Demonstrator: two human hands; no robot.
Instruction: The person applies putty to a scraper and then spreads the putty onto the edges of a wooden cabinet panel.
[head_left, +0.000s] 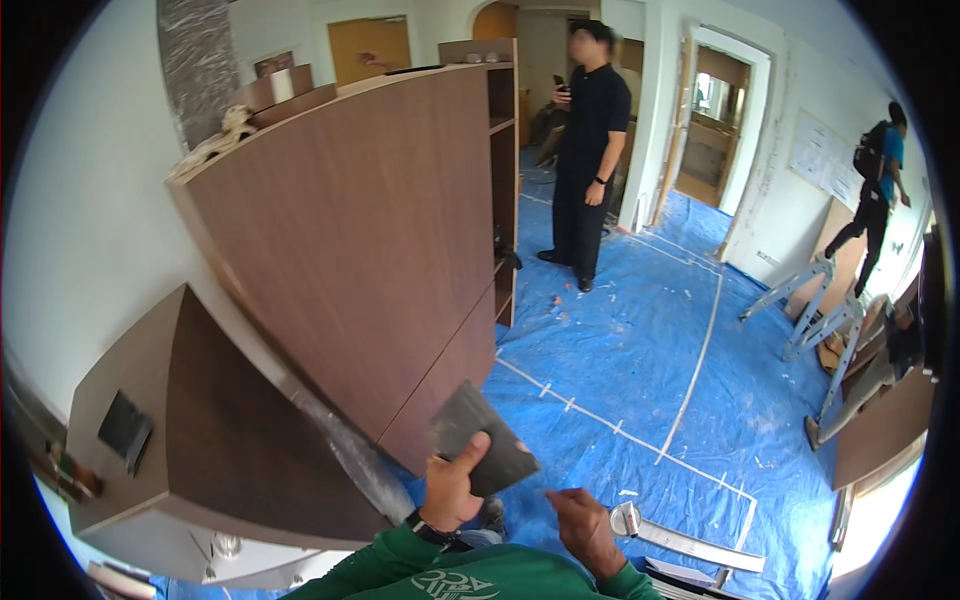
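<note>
Two hands worked low beside the cabinet (370,240): left hand (452,490) gripped a dark sheet (480,440), raised near the cabinet's lower corner; right hand (580,525) hung loosely curled, holding nothing. Sheet seemingly not yet applied; cabinet standing, floor sheeting (640,340) still down

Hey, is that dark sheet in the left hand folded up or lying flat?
Flat. The dark sheet shows one unfolded face, pinched at its lower edge by the left hand.
</note>
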